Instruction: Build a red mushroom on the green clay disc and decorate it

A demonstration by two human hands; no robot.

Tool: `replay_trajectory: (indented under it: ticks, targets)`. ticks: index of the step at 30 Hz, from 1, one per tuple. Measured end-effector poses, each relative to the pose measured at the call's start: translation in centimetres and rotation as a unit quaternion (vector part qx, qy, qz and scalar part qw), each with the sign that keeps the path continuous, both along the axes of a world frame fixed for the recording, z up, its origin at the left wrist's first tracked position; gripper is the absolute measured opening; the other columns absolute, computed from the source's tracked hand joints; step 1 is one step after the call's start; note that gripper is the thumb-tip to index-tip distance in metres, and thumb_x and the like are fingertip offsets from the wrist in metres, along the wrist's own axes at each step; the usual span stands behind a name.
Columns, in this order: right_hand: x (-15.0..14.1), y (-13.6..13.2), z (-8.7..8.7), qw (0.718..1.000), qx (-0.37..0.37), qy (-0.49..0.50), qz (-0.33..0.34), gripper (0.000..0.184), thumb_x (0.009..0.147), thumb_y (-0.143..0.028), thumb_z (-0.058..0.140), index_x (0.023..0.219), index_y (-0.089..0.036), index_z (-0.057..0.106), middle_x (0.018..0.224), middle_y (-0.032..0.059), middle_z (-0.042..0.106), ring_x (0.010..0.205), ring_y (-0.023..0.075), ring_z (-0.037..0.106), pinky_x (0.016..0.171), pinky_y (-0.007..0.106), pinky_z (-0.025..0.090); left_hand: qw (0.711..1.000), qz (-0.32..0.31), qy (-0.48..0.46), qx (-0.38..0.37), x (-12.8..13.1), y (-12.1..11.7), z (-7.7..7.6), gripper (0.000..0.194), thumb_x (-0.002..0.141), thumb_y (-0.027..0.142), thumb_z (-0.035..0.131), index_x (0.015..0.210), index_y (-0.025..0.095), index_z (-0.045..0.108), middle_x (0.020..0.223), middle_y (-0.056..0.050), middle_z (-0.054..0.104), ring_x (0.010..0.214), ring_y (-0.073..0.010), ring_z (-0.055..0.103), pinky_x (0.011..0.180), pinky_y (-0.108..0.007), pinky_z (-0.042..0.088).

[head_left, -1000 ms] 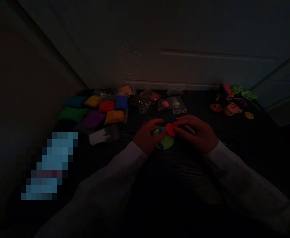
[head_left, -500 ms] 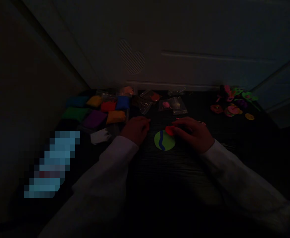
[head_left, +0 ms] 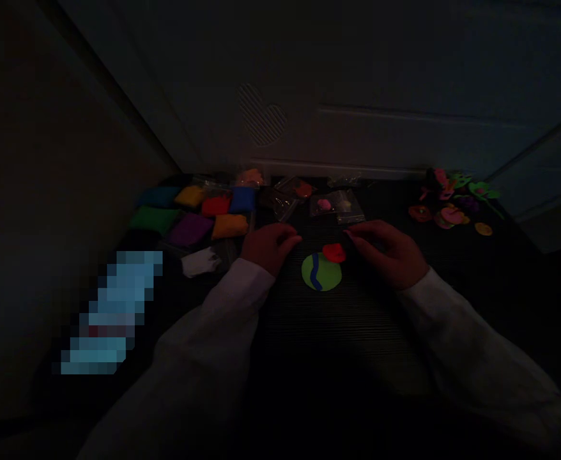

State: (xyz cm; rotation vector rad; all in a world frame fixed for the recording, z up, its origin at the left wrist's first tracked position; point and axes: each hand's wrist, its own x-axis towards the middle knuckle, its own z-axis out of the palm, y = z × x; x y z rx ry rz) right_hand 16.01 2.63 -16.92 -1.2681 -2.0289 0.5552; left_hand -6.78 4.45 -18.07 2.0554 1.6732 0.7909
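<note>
A flat green clay disc (head_left: 328, 276) lies on the dark table between my hands, with a wavy blue strip (head_left: 315, 271) across its left part. On its upper right edge rests a red clay piece (head_left: 334, 253), untouched by either hand. My right hand (head_left: 390, 252) hovers just right of the red piece, thumb and forefinger pinched on a small pinkish piece (head_left: 347, 234) too dim to name. Up and left of the disc, my left hand (head_left: 269, 248) has its fingers curled and thumb near forefinger; nothing shows in them.
Packs of coloured clay, including a purple pack (head_left: 190, 229) and an orange pack (head_left: 230, 225), cluster at left beside a white pack (head_left: 200, 262). Clear bags (head_left: 350, 206) lie behind. Clay flowers (head_left: 448, 217) sit at right. A blurred bright panel (head_left: 117, 313) is at left.
My right hand has let go of the red piece, leaving it on the disc's edge, and moved slightly right; a small pinkish piece now shows at its fingertips. My left hand's thumb has come into view.
</note>
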Motion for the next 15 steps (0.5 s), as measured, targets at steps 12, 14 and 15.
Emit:
replay_trajectory:
  ticks: [12, 14, 15]
  targets:
    - [-1.0, 0.1, -1.0, 0.989, 0.008, -0.144, 0.032, 0.051, 0.071, -0.031, 0.060, 0.119, -0.020, 0.045, 0.097, 0.0054, 0.064, 0.093, 0.0228, 0.057, 0.085, 0.046, 0.032, 0.872, 0.003, -0.449, -0.195, 1.4, 0.2, -0.3, 0.026, 0.069, 0.032, 0.060, 0.087, 0.014, 0.061, 0.073, -0.003, 0.064, 0.059, -0.0101, 0.056, 0.052, -0.023, 0.043]
    - [-1.2, 0.1, -1.0, 0.988, 0.012, -0.149, 0.029, 0.049, 0.072, -0.031, 0.059, 0.118, -0.020, 0.046, 0.096, 0.0053, 0.065, 0.092, 0.0225, 0.057, 0.085, 0.046, 0.031, 0.850, 0.004, -0.482, -0.211, 1.3, 0.2, -0.1, 0.023, 0.067, 0.028, 0.061, 0.085, 0.014, 0.059, 0.075, -0.004, 0.065, 0.063, -0.0107, 0.059, 0.055, -0.023, 0.045]
    - [-1.2, 0.1, -1.0, 0.988, 0.014, -0.150, 0.029, 0.048, 0.072, -0.031, 0.058, 0.118, -0.020, 0.046, 0.095, 0.0053, 0.065, 0.091, 0.0225, 0.058, 0.084, 0.046, 0.031, 0.835, 0.005, -0.503, -0.223, 1.3, 0.2, 0.1, 0.021, 0.067, 0.026, 0.062, 0.083, 0.014, 0.059, 0.075, -0.004, 0.066, 0.064, -0.0108, 0.059, 0.056, -0.024, 0.046]
